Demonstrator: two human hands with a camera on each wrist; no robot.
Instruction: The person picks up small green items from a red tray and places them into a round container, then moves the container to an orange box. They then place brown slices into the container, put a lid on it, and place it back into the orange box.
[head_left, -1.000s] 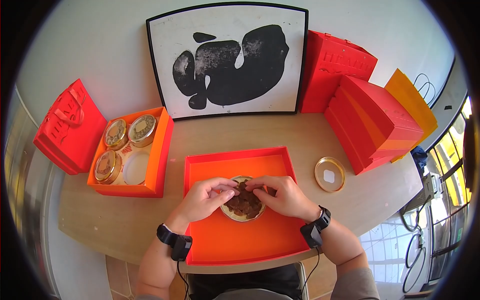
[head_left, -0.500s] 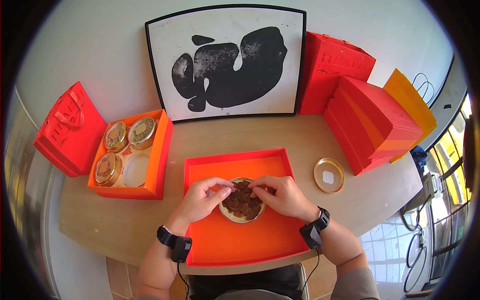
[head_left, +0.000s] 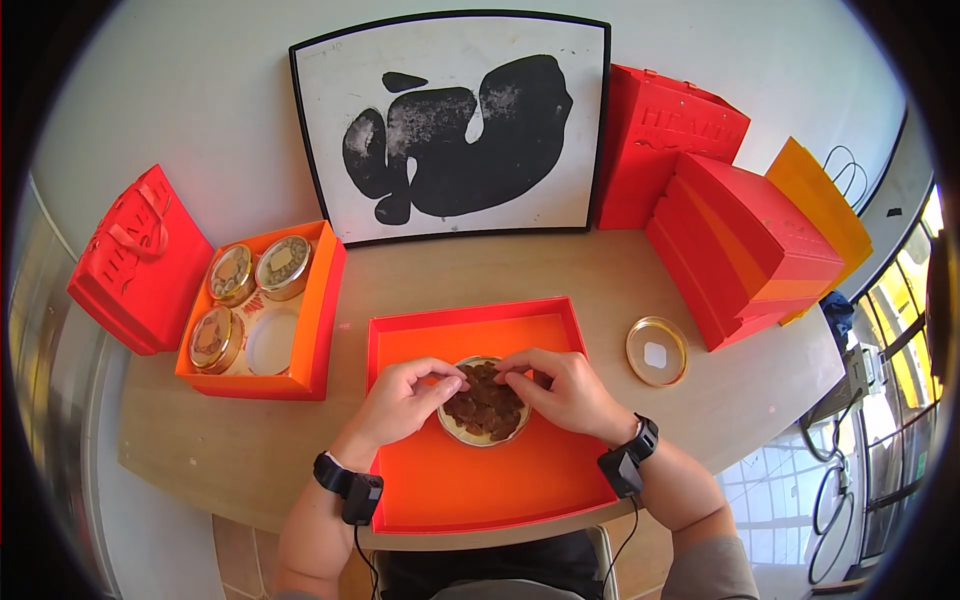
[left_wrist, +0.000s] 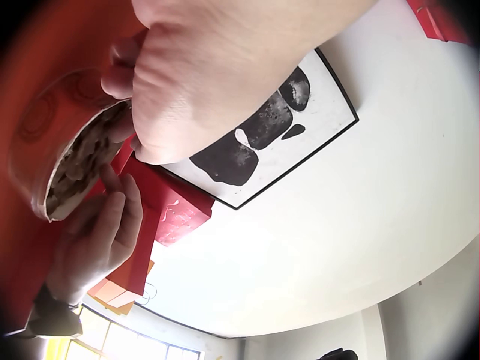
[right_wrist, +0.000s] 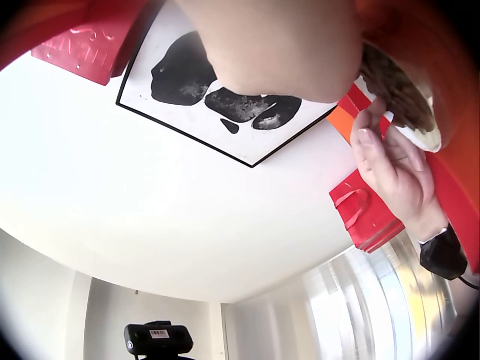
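Note:
A round tub [head_left: 484,436] filled with brown, dried-looking flakes [head_left: 487,405] sits inside a red-and-orange box lid or tray [head_left: 480,490]. My left hand [head_left: 402,397] reaches over the upper left of the tub, its bent fingertips and thumb close together at the flakes. From the upper right, my right hand [head_left: 565,395] touches the flakes with its fingertips, the thumb just below. In the right wrist view the left hand [right_wrist: 397,169] has its thumb beside its fingers at the rim. The left wrist view shows the right hand [left_wrist: 101,236] with fingertips at the flakes.
A gold-rimmed clear lid [head_left: 657,352] lies right of the tray. At left, an orange-red box [head_left: 320,310] holds several lidded jars [head_left: 284,266] beside a red bag [head_left: 145,260]. Behind stands a framed black-and-white picture [head_left: 450,130]. More red boxes [head_left: 745,245] stand at right.
Both hands have drawn slightly apart, from over the middle of the flakes toward the tub's upper edges. The flakes show more now, and over the last half second the hands shift little.

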